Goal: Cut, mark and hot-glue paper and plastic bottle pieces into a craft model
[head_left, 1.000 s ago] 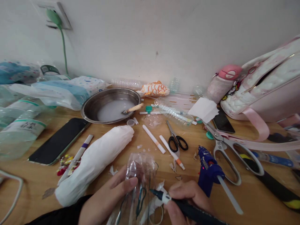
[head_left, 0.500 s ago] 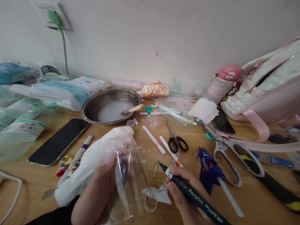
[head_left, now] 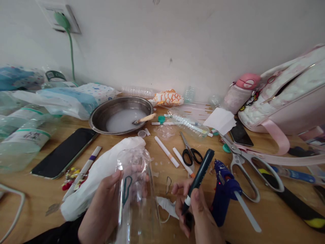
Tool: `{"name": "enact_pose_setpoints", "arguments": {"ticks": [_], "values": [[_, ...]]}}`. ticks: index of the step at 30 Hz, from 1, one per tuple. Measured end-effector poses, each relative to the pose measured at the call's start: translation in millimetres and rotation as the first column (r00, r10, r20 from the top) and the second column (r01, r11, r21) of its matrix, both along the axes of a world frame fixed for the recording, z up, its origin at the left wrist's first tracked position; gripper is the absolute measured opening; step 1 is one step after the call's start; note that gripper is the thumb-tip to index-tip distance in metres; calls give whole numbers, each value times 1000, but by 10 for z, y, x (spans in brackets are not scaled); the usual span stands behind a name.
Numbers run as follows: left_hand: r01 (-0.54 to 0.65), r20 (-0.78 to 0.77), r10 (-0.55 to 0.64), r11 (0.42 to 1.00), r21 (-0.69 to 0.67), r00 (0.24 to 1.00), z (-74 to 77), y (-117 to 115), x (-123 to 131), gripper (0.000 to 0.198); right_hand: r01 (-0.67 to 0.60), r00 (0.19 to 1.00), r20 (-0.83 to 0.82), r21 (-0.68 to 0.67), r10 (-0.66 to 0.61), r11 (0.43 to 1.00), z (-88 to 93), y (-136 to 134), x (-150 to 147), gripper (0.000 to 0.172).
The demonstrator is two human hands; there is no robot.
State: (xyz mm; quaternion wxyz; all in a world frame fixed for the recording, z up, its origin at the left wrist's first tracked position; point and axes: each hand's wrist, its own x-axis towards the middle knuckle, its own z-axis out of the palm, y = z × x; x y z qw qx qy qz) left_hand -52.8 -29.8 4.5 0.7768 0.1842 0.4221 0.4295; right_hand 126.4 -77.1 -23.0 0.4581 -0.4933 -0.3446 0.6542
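Note:
My left hand (head_left: pixel 101 203) is closed around a clear piece of cut plastic bottle (head_left: pixel 138 210), standing upright near the front. A dark teal outline (head_left: pixel 127 189) is drawn on its side. In my right hand (head_left: pixel 200 210) is a dark acrylic marker (head_left: pixel 200 176), its tip end down and its other end up to the right. A small dark piece, perhaps its cap, shows among the lower fingers. Between the hands lie a small clear cutout with a dark edge (head_left: pixel 168 185) and a crumpled white scrap (head_left: pixel 167 205). A long white wrapped form (head_left: pixel 101 176) rests behind my left hand.
A steel bowl (head_left: pixel 95 120) of cloudy liquid holds a brush (head_left: pixel 144 118). Black-handled scissors (head_left: pixel 188 156), large metal shears (head_left: pixel 243 156) and a blue glue gun (head_left: pixel 223 189) lie to the right. A phone (head_left: pixel 64 152) and plastic bottles (head_left: pixel 25 139) are left; a painted fish (head_left: pixel 169 97) sits behind.
The marker has swung from pointing up-left to tip-down in my right hand. My left hand has turned the plastic piece, so the drawn outline now faces me more clearly.

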Motion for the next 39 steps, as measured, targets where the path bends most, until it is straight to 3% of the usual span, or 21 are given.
{"name": "enact_pose_setpoints", "arguments": {"ticks": [10,19,28,39], "values": [[90,-78,-86,994,56,993,10,-24,2,33,-54,999,-3,8,54,999,110,-41,-85,56],[112,-31,-110,991,70,993,9,-34,0,32,-96,991,-85,95,104,991,14,-41,-64,50],[124,-86,-116,988,95,989,51,-35,35,35,-56,982,-170,157,83,986,-53,-22,-32,39],[183,-66,-176,975,123,982,35,-20,19,35,88,971,-236,235,-31,968,11,8,-24,26]]}}
